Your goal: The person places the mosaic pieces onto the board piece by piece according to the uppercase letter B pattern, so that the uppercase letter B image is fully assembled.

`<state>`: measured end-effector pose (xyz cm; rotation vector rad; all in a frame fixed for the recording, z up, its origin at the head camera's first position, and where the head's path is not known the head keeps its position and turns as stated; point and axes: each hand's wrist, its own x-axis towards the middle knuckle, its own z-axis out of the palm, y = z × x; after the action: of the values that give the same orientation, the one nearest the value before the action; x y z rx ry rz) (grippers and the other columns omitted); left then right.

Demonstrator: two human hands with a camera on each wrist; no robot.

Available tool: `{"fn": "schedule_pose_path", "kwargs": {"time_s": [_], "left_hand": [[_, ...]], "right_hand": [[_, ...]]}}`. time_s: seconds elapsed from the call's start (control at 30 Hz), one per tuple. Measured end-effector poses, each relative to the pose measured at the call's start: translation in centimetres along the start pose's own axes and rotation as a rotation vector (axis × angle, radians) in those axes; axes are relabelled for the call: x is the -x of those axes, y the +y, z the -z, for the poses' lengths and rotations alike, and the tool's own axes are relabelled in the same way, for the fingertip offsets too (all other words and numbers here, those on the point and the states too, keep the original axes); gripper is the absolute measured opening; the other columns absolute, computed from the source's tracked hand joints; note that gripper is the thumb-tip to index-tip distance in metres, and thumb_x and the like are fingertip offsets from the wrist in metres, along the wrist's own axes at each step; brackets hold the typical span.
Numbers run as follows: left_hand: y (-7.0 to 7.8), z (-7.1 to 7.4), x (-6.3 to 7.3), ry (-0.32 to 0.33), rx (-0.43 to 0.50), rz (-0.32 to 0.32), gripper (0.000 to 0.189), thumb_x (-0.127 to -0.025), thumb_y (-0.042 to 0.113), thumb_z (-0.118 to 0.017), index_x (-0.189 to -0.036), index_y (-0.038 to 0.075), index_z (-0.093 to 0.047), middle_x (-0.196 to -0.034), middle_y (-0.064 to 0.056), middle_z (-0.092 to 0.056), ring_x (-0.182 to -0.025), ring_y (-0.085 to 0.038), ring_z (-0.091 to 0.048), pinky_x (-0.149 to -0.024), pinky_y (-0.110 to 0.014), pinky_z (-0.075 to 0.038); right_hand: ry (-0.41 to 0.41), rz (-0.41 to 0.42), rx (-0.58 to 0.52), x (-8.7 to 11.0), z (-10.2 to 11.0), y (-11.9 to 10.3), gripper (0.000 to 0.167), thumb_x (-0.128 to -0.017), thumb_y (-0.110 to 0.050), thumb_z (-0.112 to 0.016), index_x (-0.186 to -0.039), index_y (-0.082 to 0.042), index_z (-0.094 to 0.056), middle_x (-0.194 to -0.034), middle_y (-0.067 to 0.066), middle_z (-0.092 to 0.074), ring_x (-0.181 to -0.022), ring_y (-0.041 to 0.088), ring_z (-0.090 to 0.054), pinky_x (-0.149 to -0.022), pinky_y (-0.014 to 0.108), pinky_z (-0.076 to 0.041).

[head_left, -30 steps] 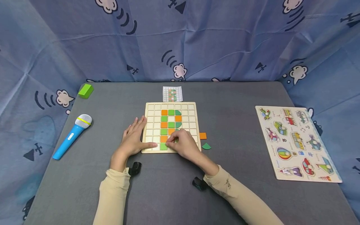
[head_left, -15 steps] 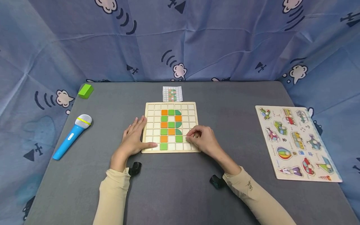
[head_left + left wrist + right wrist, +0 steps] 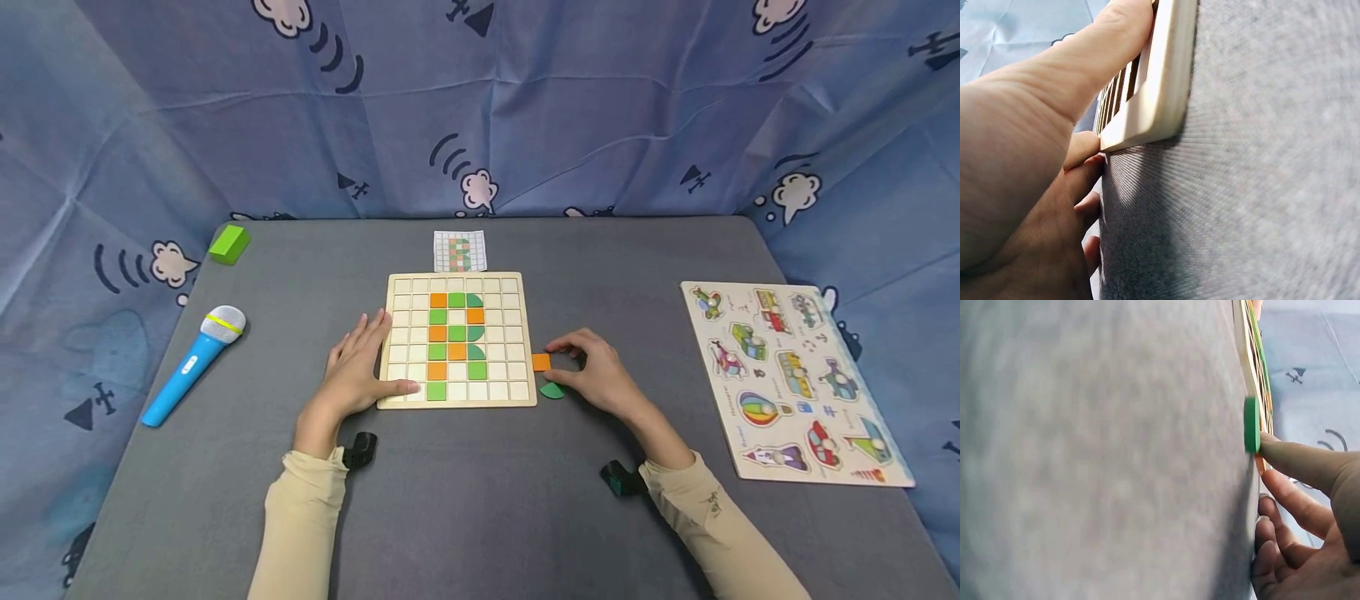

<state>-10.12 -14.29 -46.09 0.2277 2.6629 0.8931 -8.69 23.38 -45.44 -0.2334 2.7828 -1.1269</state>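
My left hand (image 3: pixel 354 367) lies along the left edge of a wooden grid board (image 3: pixel 510 325), fingers stretched out and thumb over its lower left part. The left wrist view shows the thumb across the board's frame (image 3: pixel 1169 75). Green and orange tiles fill several squares in the board's middle. Just off its right edge, an orange square tile (image 3: pixel 541 362) and a green quarter-round tile (image 3: pixel 552 391) lie on the table. My right hand (image 3: pixel 600 372) is beside them, thumb and index finger parted around the orange tile. In the right wrist view, the thumb overlaps the green tile's edge (image 3: pixel 1251 424).
A small printed pattern card (image 3: pixel 460 252) lies behind the board. On the left are a blue toy microphone (image 3: pixel 187 367) and a green block (image 3: pixel 229 243). A picture puzzle board (image 3: pixel 795 383) lies at the right. A blue patterned cloth (image 3: pixel 570 108) hangs behind the grey table.
My right hand has moved right, off the grid board to the loose tiles beside it, uncovering a green square near the board's lower middle. My left hand has stayed put.
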Motion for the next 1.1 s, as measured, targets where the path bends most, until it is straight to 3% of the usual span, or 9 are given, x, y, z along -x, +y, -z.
{"fn": "schedule_pose_path", "kwargs": {"time_s": [0.73,1.1], "left_hand": [[-0.1,0.0,0.1,0.002,0.008,-0.016,0.125,-0.083,0.050,-0.089,-0.172,0.013,-0.011,-0.181,-0.006,-0.006,-0.168,-0.033,0.001,-0.131,-0.061,-0.002],[-0.2,-0.1,0.0,0.004,0.014,-0.019,0.124,-0.083,0.049,-0.090,-0.172,0.012,-0.013,-0.181,-0.006,-0.007,-0.168,-0.033,0.001,-0.131,-0.060,-0.003]], "right_hand": [[-0.030,0.037,0.015,-0.8,0.8,-0.2,0.027,-0.086,-0.011,-0.088,-0.110,-0.004,-0.077,-0.108,0.013,-0.071,-0.098,0.029,-0.064,-0.088,0.042,-0.051],[-0.116,0.110,-0.064,-1.5,-1.8,-3.1,0.024,-0.086,-0.012,-0.089,-0.105,-0.008,-0.075,-0.104,0.008,-0.069,-0.094,0.022,-0.060,-0.085,0.035,-0.048]]}}
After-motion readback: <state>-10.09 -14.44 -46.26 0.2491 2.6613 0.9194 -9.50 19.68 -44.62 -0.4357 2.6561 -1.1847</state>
